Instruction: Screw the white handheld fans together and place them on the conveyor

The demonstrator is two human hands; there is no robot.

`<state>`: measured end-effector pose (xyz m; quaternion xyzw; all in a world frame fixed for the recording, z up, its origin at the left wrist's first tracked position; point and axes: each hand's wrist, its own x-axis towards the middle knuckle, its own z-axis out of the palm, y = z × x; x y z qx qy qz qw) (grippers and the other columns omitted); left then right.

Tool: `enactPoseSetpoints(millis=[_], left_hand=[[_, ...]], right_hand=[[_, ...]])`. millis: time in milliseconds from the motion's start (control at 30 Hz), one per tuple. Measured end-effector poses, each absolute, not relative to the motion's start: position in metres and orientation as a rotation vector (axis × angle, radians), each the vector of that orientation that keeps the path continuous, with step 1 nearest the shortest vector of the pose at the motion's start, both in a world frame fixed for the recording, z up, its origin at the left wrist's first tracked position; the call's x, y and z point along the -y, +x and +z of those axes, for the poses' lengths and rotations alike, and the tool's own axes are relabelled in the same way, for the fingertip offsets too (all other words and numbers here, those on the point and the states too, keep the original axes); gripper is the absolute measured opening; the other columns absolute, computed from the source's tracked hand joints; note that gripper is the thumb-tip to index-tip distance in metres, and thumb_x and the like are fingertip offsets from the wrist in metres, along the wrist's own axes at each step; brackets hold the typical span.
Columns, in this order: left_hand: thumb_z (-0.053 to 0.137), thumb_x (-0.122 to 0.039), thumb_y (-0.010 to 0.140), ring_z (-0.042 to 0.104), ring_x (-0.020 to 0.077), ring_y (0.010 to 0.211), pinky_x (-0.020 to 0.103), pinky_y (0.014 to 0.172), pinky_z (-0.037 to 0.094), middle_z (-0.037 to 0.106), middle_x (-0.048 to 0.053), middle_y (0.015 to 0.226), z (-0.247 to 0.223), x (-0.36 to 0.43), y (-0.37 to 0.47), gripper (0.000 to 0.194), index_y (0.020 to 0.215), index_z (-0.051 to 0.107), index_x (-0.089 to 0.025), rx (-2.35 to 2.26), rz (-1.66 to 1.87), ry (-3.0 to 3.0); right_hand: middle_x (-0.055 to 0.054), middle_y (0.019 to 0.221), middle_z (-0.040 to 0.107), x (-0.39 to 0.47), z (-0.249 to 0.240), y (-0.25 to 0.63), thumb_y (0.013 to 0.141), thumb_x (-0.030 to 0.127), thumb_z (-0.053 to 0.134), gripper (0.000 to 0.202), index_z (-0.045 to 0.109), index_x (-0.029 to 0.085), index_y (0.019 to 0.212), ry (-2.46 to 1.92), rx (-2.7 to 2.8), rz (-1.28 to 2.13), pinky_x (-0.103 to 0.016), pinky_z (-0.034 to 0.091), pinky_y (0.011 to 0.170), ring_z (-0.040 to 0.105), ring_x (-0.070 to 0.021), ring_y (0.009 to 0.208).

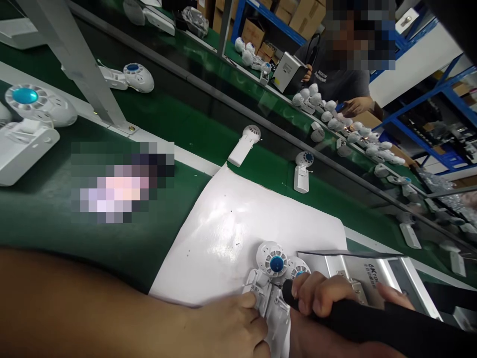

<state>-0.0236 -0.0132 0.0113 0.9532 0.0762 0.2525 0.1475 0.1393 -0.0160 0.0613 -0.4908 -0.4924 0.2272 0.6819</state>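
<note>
**Screwdriver on an open fan shell at the white mat**

The green conveyor belt (167,119) fills most of the view, running diagonally, and the white mat (231,228) lies on the near bench beside it. That mat is the landmark here. Beyond the mat, on the belt, lie two white handheld fans (244,145), and farther along sits a crowd of fan parts in front of a co-worker's hand (356,105). Just right of the mat stands a silver metal box (367,271).

At the mat's near edge lies the fan assembly (276,268), two round heads with blue centres at the top and the handle shells open below.

The left hand (233,325) presses its fingers down on the open handle shell, pinning it to the mat. The right hand (322,293) is closed in a fist around a black electric screwdriver (357,323), its tip pointing at the shell just below the round heads.

As far as I can judge, the shell is still open, so the fastening is under way, not finished; whether any screw is seated is too small to tell.
</note>
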Motion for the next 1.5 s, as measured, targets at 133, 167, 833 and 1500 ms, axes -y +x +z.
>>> enactPoseSetpoints(millis=[133, 167, 833, 1500], left_hand=[[0.076, -0.027, 0.095, 0.053, 0.0165, 0.064, 0.038, 0.073, 0.045, 0.064, -0.001, 0.075, 0.001, 0.018, -0.019, 0.015, 0.09, 0.066, -0.017, -0.225, 0.752, 2.734], [0.076, -0.029, 0.095, 0.053, 0.0165, 0.064, 0.038, 0.073, 0.044, 0.063, -0.001, 0.075, -0.002, 0.018, -0.018, 0.017, 0.09, 0.065, -0.017, -0.226, 0.75, 2.741], [0.053, -0.02, 0.109, 0.051, 0.0192, 0.073, 0.037, 0.077, 0.043, 0.059, 0.003, 0.087, 0.057, -0.006, -0.047, 0.025, 0.129, 0.066, -0.014, -0.25, 0.658, 3.025], [0.069, -0.041, 0.105, 0.064, 0.0292, 0.125, 0.052, 0.106, 0.057, 0.062, 0.012, 0.142, 0.059, -0.279, -0.131, 0.041, 0.139, 0.063, -0.019, -1.234, 0.223, 2.785]], right_hand=[[0.009, 0.063, 0.049, 0.007, 0.052, 0.129, 0.096, 0.075, 0.058, 0.05, 0.051, 0.035, 0.125, -0.999, 0.954, 0.548, -0.032, 0.045, 0.052, 0.039, -0.0144, 0.048], [0.009, 0.061, 0.05, 0.005, 0.052, 0.127, 0.095, 0.074, 0.06, 0.048, 0.051, 0.035, 0.121, -0.968, 0.954, 0.581, -0.031, 0.045, 0.05, 0.039, -0.0142, 0.047], [0.006, 0.063, 0.056, -0.029, 0.094, 0.149, 0.095, 0.081, 0.054, 0.053, 0.055, 0.036, 0.123, -0.582, 1.105, 0.608, -0.036, 0.048, 0.051, 0.045, -0.0184, 0.046], [0.005, 0.081, 0.064, -0.051, 0.054, 0.105, 0.1, 0.048, 0.068, 0.041, 0.043, 0.029, 0.126, -0.961, 1.059, 1.026, -0.038, 0.052, 0.081, 0.063, -0.0176, 0.077]])
